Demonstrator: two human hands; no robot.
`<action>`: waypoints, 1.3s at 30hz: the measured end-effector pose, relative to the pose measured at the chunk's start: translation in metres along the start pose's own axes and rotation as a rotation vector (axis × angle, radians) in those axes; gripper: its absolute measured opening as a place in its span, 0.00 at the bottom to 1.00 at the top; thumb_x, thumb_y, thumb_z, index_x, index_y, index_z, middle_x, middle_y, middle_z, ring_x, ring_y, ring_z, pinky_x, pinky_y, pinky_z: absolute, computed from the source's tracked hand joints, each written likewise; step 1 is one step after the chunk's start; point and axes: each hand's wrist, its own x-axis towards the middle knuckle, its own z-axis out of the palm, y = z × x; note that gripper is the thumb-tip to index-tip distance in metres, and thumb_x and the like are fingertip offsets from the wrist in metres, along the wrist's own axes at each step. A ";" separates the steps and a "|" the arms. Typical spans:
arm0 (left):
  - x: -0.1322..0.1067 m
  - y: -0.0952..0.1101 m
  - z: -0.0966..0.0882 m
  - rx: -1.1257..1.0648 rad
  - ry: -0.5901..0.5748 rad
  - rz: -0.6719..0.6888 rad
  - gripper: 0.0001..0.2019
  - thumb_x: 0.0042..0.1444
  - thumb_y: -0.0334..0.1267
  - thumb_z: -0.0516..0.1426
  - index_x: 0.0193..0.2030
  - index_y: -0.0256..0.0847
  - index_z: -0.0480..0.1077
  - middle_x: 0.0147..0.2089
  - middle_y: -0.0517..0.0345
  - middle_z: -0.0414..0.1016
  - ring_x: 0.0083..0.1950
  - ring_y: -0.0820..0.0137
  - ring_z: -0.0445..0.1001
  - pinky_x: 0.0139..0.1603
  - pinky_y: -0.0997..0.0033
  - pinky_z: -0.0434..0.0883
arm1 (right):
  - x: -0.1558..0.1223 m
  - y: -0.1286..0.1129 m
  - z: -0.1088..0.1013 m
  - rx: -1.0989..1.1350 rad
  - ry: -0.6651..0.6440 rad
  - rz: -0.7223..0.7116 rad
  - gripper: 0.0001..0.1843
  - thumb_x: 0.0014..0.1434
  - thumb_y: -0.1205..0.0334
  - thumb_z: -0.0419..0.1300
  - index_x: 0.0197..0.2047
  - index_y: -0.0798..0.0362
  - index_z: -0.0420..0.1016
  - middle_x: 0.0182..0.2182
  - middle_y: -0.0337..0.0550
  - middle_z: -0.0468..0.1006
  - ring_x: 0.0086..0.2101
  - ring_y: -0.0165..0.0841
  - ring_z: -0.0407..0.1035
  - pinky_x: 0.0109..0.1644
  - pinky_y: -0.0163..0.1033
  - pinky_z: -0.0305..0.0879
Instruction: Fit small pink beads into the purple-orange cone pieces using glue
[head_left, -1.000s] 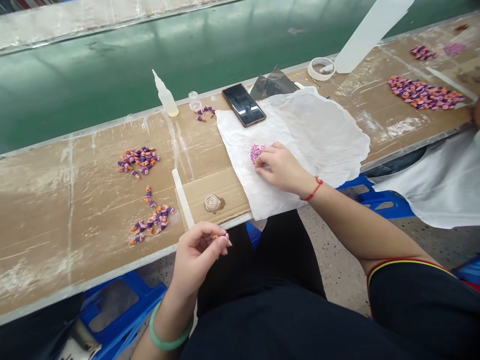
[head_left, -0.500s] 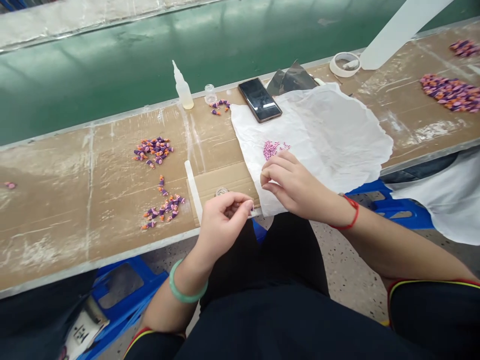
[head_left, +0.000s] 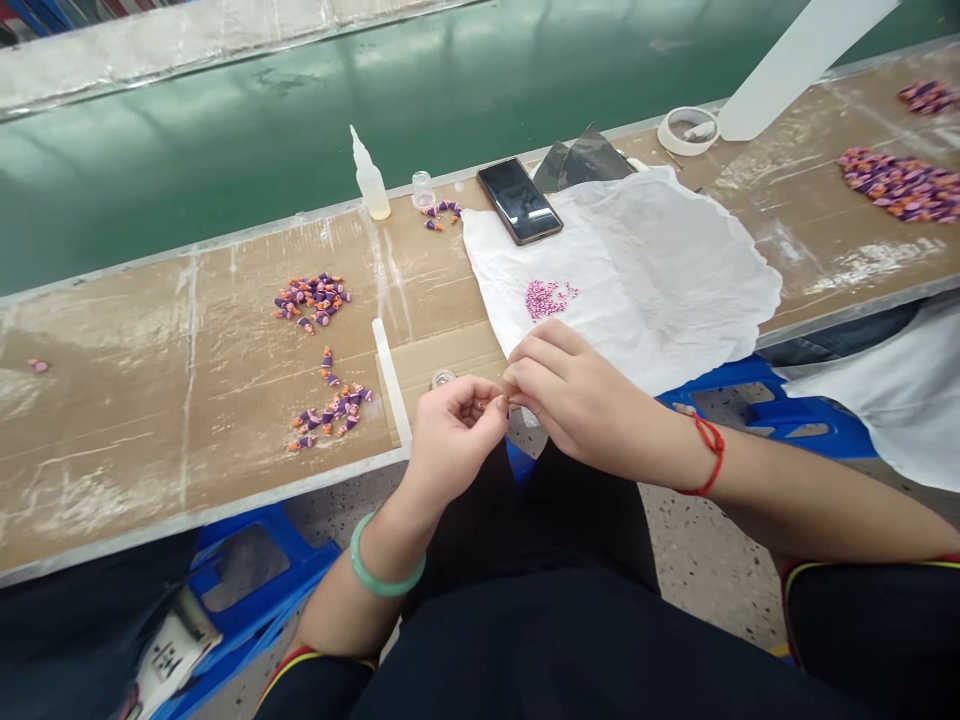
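My left hand (head_left: 459, 435) is closed in a pinch over the table's near edge. A bit of a small purple piece (head_left: 508, 411) shows at its fingertips; the rest is hidden by the fingers. My right hand (head_left: 574, 395) is pinched too, its fingertips meeting those of the left; what they hold, if anything, is too small to make out. Beyond the right hand, tiny pink beads (head_left: 544, 298) lie on a white cloth (head_left: 660, 260). Left of my hands lie small purple-and-orange figures in one pile (head_left: 319, 295) and a looser group (head_left: 337, 410).
A cardboard piece (head_left: 442, 350) with a white strip (head_left: 391, 380) and a small clear cup (head_left: 442, 378) is near my left hand. Farther back are a squeeze bottle (head_left: 370, 185), phone (head_left: 520, 200) and tape roll (head_left: 688, 132). More figures (head_left: 900, 185) lie at right.
My right hand has moved left and down from beside the beads until its fingertips meet my left hand's. My left hand has stayed nearly in place, still pinching the purple piece.
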 end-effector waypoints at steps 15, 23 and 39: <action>-0.008 0.001 0.000 -0.020 0.103 0.023 0.07 0.51 0.38 0.60 0.26 0.40 0.72 0.22 0.61 0.69 0.24 0.74 0.65 0.25 0.74 0.65 | 0.002 -0.012 0.001 0.444 0.097 0.341 0.06 0.58 0.70 0.58 0.30 0.52 0.67 0.26 0.38 0.72 0.30 0.31 0.66 0.35 0.38 0.63; -0.008 0.000 -0.003 -0.026 0.133 0.029 0.07 0.51 0.38 0.60 0.25 0.40 0.71 0.22 0.61 0.67 0.25 0.74 0.64 0.25 0.75 0.64 | 0.010 -0.015 0.010 0.370 0.121 0.308 0.08 0.58 0.70 0.56 0.30 0.50 0.61 0.25 0.38 0.68 0.28 0.31 0.63 0.33 0.38 0.60; -0.018 -0.018 -0.051 -0.192 0.276 -0.046 0.12 0.53 0.45 0.67 0.31 0.38 0.73 0.24 0.61 0.74 0.21 0.78 0.65 0.20 0.80 0.62 | 0.036 0.008 0.029 0.143 0.067 0.006 0.09 0.59 0.74 0.52 0.31 0.50 0.60 0.25 0.39 0.67 0.29 0.33 0.60 0.34 0.38 0.61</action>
